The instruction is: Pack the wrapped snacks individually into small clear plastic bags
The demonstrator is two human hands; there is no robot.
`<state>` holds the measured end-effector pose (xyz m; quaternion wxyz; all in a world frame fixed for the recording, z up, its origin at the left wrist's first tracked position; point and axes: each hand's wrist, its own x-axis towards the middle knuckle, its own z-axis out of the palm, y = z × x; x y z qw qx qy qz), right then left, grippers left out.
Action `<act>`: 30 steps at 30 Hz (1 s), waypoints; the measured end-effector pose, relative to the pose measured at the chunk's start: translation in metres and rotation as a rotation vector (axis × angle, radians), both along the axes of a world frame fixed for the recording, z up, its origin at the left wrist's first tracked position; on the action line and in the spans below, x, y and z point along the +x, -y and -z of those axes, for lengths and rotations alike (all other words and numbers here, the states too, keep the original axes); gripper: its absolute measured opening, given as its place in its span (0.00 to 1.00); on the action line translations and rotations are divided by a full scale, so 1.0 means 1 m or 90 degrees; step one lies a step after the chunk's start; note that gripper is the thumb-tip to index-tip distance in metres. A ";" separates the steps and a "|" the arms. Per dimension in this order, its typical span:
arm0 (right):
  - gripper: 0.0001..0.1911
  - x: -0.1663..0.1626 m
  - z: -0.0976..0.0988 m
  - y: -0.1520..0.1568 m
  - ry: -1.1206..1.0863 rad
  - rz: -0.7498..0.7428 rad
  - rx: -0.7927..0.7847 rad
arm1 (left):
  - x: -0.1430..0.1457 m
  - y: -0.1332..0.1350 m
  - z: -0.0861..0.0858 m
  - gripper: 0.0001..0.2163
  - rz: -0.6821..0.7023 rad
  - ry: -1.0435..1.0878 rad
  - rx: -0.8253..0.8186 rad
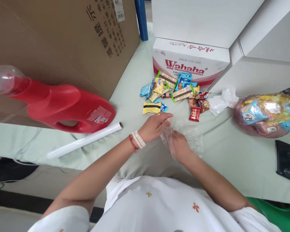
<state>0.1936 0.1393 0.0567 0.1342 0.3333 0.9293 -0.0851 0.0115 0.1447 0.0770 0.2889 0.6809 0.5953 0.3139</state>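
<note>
A clear plastic bag (190, 135) is held between my two hands above the cloth-covered table, just in front of a pile of small wrapped snacks. My left hand (154, 127), with a white beaded bracelet and a red cord on its wrist, pinches the bag's edge from the left. My right hand (180, 143) is curled, with the film gathered around it; whether part of it is inside the bag is hard to tell. Close beyond the left fingertips lie a yellow snack packet (151, 108) and a blue packet (161, 105). Several bar wrappers (183, 93) and a red packet (194, 114) are farther off.
A Wahaha carton (190, 61) stands behind the snacks. On the left are a red jug (70, 106), a white tube (85, 141) and a large brown box (62, 42). To the right lie crumpled clear plastic (223, 101), a snack-filled bowl (243, 124) and a phone (285, 158).
</note>
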 end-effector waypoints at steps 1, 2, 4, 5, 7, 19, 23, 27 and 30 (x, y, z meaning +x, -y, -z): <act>0.32 -0.001 0.001 0.002 -0.003 0.000 0.009 | 0.000 -0.009 0.008 0.19 -0.024 -0.017 -0.074; 0.32 -0.001 0.003 0.004 -0.008 0.004 0.015 | -0.001 -0.017 0.016 0.21 -0.059 -0.042 -0.151; 0.33 0.002 0.010 0.004 -0.025 0.025 0.016 | -0.007 -0.026 0.031 0.21 -0.075 -0.076 -0.231; 0.34 0.006 0.015 0.003 -0.042 0.039 0.011 | -0.011 -0.026 0.036 0.21 -0.069 -0.087 -0.247; 0.34 0.016 0.025 -0.001 -0.112 0.076 -0.017 | -0.017 -0.017 0.039 0.21 -0.045 -0.098 -0.253; 0.19 0.084 0.028 -0.016 -0.510 0.320 -0.447 | -0.041 0.072 0.046 0.51 0.161 -0.339 -0.290; 0.18 0.069 -0.011 -0.081 -0.383 0.270 -0.212 | -0.047 0.073 0.049 0.56 0.204 -0.364 -0.311; 0.29 0.015 -0.030 -0.162 -0.192 0.155 0.118 | -0.045 0.070 0.046 0.58 0.211 -0.383 -0.319; 0.32 -0.023 -0.023 -0.195 -0.077 0.086 0.163 | -0.044 0.070 0.046 0.58 0.211 -0.382 -0.320</act>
